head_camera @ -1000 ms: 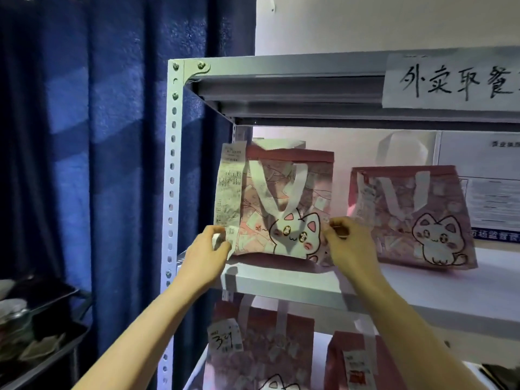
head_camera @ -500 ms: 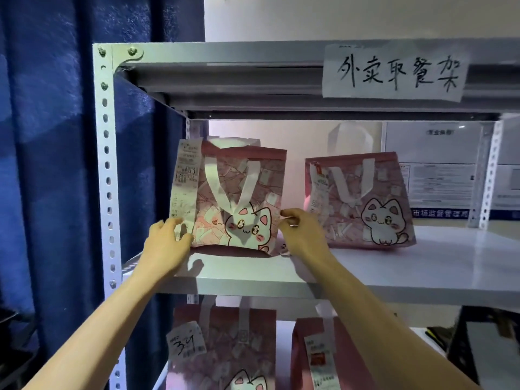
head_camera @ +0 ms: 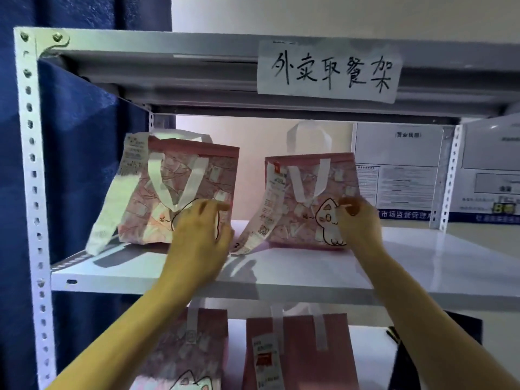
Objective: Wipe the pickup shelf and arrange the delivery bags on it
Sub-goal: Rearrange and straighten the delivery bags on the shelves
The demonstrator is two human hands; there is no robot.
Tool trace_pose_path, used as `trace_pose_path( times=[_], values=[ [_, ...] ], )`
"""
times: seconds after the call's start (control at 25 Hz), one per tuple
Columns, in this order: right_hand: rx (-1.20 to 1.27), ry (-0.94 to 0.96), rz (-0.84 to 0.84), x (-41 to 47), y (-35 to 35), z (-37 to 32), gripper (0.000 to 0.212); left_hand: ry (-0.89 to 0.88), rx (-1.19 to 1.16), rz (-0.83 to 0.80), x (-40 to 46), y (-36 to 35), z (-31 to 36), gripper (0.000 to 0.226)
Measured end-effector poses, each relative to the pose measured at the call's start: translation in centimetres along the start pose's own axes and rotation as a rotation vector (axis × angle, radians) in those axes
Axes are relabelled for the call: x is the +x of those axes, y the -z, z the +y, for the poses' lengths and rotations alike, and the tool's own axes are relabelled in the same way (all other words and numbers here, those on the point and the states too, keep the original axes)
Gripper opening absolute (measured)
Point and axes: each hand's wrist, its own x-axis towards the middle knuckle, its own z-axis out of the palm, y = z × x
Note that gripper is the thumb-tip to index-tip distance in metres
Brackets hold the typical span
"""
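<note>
Pickup shelf (head_camera: 422,266), middle tier of a white metal rack. Two pink delivery bags with cat prints stand on it, side by side and apart. My left hand (head_camera: 197,243) lies over the lower right corner of the left bag (head_camera: 174,192), fingers curled loosely against its front; whether it grips the fabric I cannot tell. My right hand (head_camera: 358,220) pinches the front of the right bag (head_camera: 306,198) beside the cat drawing. A long receipt (head_camera: 123,187) hangs from the left bag's near corner; another receipt (head_camera: 264,212) trails from the right bag onto the shelf between them. A handwritten paper sign (head_camera: 329,70) is stuck on the upper beam. Blue curtain (head_camera: 84,136) at left; posted notices (head_camera: 399,170) on the far wall. Two more pink bags (head_camera: 298,353) stand on the tier below.
</note>
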Motion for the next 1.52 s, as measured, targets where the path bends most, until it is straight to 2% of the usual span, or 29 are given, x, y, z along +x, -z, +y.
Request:
trace_pose_path(
  times=[0.04,0.12,0.24,0.36,0.44,0.52,0.72,0.92,1.12,1.24,1.52],
  values=[
    [-0.014,-0.024,0.031,0.8,1.0,1.0,0.017,0.004,-0.069,-0.056,0.6,-1.6,1.1,0.034],
    [-0.064,-0.076,0.033,2.0,2.6,2.8,0.032,0.074,-0.179,-0.163,2.2,-4.6,2.7,0.044],
    [-0.062,-0.161,-0.102,3.1,3.8,4.4,0.056,0.244,-0.175,-0.218,5.8,-8.5,3.5,0.059],
    [-0.024,-0.183,-0.268,3.7,3.8,5.2,0.058,0.466,-0.284,-0.277,7.7,-10.7,3.2,0.046],
    [0.002,-0.192,-0.344,4.0,3.9,5.2,0.054,0.527,-0.348,-0.315,7.5,-11.5,3.5,0.038],
    [0.034,-0.191,-0.371,4.1,4.4,5.7,0.050,0.515,-0.341,-0.309,6.8,-11.7,4.1,0.036],
    [0.110,-0.162,-0.313,2.7,7.5,6.0,0.040,0.481,-0.496,-0.247,4.4,-10.5,6.2,0.034],
    [0.164,-0.108,-0.301,-0.4,8.3,5.2,0.034,0.460,-0.543,-0.183,1.5,-8.3,6.3,0.031],
    [0.186,-0.108,-0.307,-2.6,7.7,3.5,0.039,0.512,-0.606,-0.214,0.2,-6.0,5.3,0.035],
    [0.158,-0.091,-0.317,-3.6,7.5,2.6,0.031,0.504,-0.581,-0.215,0.3,-5.0,4.3,0.036],
    [0.145,-0.115,-0.193,-5.0,7.7,2.0,0.036,0.483,-0.627,-0.260,-0.7,-4.7,2.7,0.047]
  ],
)
